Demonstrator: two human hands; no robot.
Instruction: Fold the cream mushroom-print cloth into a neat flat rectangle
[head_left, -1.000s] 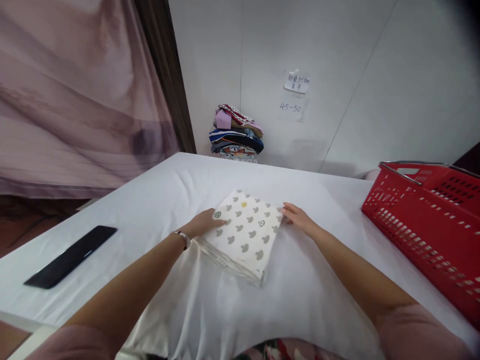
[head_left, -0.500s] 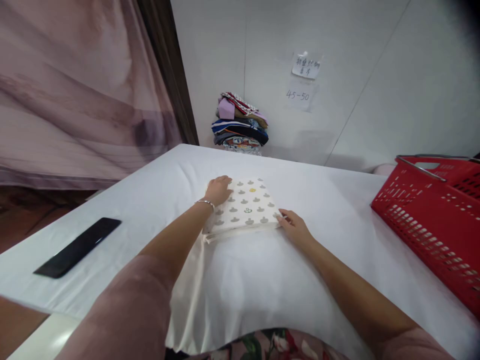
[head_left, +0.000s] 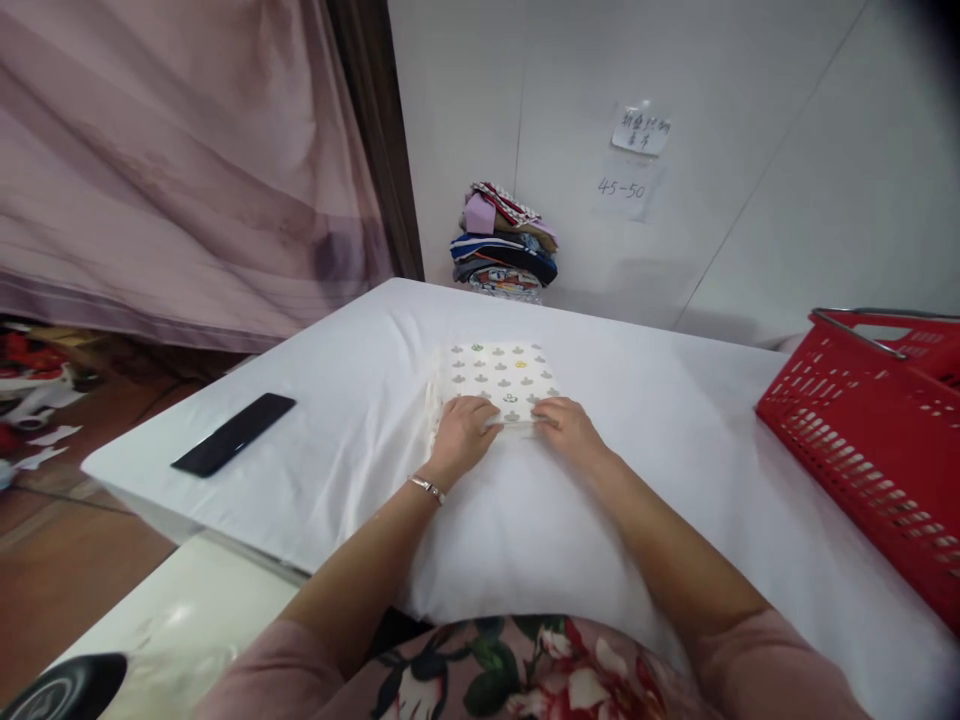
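Observation:
A folded white cloth (head_left: 491, 375) printed with small grey motifs, a few in green and yellow, lies flat on the white-covered table (head_left: 645, 400). My left hand (head_left: 466, 430) is closed over its near edge, left of the middle, thumb pointing inward. On the same edge, further right, my right hand (head_left: 568, 422) pinches the cloth between thumb and fingers. Both hands sit close together, and the lower layers are hidden behind them. A silver bracelet (head_left: 427, 487) circles my left wrist.
At right stands a red plastic basket (head_left: 862, 450) with a metal handle. A flat black object (head_left: 234, 435) lies on the table's left side. Folded fabrics (head_left: 504, 240) are stacked by the wall beyond the far edge. A pink curtain (head_left: 187, 170) hangs at left.
My left hand has moved from the cloth's left side to its near edge. My right hand has shifted inward from the near right corner. The view has turned slightly left.

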